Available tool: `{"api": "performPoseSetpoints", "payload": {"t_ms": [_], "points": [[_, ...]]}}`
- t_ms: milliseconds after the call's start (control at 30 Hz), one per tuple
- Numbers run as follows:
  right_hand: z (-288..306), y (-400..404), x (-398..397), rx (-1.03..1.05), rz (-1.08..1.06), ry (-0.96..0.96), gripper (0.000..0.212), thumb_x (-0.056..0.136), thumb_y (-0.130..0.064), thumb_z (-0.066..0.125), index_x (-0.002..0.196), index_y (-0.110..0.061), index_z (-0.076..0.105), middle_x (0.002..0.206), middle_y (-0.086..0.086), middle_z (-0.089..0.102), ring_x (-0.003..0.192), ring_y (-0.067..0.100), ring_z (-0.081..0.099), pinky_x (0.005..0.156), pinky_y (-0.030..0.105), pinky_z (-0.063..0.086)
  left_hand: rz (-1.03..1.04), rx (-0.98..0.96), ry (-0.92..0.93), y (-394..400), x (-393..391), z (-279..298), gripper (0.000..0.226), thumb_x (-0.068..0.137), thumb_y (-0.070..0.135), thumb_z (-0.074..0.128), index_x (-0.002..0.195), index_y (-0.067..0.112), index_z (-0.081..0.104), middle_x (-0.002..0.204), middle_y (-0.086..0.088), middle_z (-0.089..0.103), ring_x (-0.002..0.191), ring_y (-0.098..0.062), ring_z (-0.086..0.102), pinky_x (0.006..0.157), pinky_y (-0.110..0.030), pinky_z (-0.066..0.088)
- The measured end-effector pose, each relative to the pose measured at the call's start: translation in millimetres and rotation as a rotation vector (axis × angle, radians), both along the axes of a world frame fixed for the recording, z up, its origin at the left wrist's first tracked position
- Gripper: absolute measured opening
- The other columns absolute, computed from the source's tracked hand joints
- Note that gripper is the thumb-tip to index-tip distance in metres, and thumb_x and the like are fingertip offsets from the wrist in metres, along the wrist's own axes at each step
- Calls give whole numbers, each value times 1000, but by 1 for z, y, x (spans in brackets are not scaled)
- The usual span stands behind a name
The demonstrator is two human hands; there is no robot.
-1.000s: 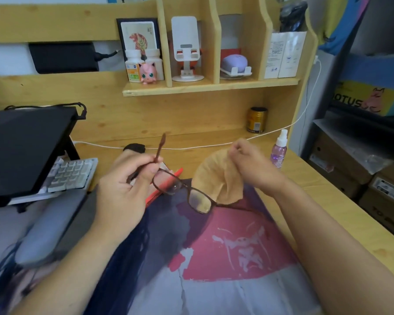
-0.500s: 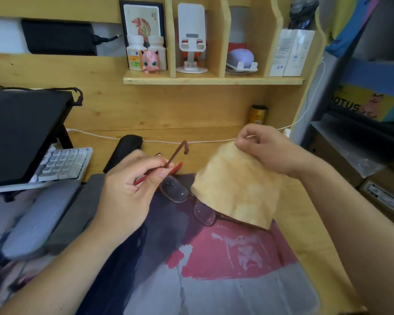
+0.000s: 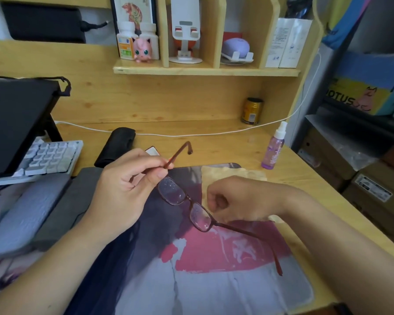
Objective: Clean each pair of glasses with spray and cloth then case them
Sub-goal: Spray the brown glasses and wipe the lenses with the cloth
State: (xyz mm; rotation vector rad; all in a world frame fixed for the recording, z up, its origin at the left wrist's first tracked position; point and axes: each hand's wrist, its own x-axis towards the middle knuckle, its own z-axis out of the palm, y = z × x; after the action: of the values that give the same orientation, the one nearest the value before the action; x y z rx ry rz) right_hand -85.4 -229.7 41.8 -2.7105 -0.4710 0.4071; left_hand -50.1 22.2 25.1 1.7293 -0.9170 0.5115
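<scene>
Both hands work above the worktop (image 3: 214, 146) — left hand (image 3: 125, 189) pinches one temple of the glasses (image 3: 184, 201), held over the mat (image 3: 214, 280); right hand (image 3: 239, 201), fingers curled, grips the yellow cloth (image 3: 228, 175) lying on the mat. Spray bottle (image 3: 273, 147) stands upright nearby — well apart.

We record dark-brown, thin-framed glasses (image 3: 187, 202) with droplet-speckled lenses, temples unfolded, above the mat; a tan cloth (image 3: 233, 172) flat behind them; a purple spray bottle (image 3: 273, 148) upright; a black soft case (image 3: 115, 145) lying rearward.
</scene>
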Motion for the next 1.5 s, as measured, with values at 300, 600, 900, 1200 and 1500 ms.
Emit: {"api": "performPoseSetpoints", "payload": {"t_ms": [300, 600, 900, 1200, 1500], "points": [[40, -9, 27, 817, -264, -111, 14, 87, -17, 56, 74, -19, 57, 70, -3, 50, 68, 10, 46, 62, 29, 38, 79, -73, 5, -2, -4, 4, 16, 94, 11, 62, 101, 22, 71, 91, -9, 63, 86, -14, 62, 75, -19, 46], [26, 25, 23, 1429, -209, 80, 17, 92, -10, 53, 78, -17, 48, 67, 0, 44, 60, 12, 43, 54, 24, 37, 212, -236, 30, 0, -3, 12, 16, 98, 11, 58, 102, 24, 66, 100, -2, 68, 96, 0, 66, 86, -12, 48], [18, 28, 13, 1188, -71, 151, 21, 88, -27, 67, 72, -13, 67, 115, 31, 64, 98, 32, 61, 84, 44, 46, 251, -373, 115, 3, 0, 11, 16, 101, 12, 59, 103, 25, 68, 97, -2, 69, 84, -4, 65, 74, -15, 51], [26, 37, 11, 976, -4, 356, 20, 79, -7, 73, 97, -7, 64, 84, 5, 66, 71, 10, 62, 65, 18, 52, 245, -250, -98, 7, 0, 13, 9, 101, 7, 59, 105, 11, 66, 99, -3, 66, 95, -21, 65, 87, -30, 49], [27, 27, 8, 969, -29, 619, 29, 91, -18, 62, 111, 1, 70, 103, 20, 69, 87, 26, 69, 79, 33, 56, 227, -224, -100, 7, -1, 13, 11, 100, 4, 60, 107, 10, 66, 101, 0, 65, 96, -20, 66, 87, -28, 49]]}}
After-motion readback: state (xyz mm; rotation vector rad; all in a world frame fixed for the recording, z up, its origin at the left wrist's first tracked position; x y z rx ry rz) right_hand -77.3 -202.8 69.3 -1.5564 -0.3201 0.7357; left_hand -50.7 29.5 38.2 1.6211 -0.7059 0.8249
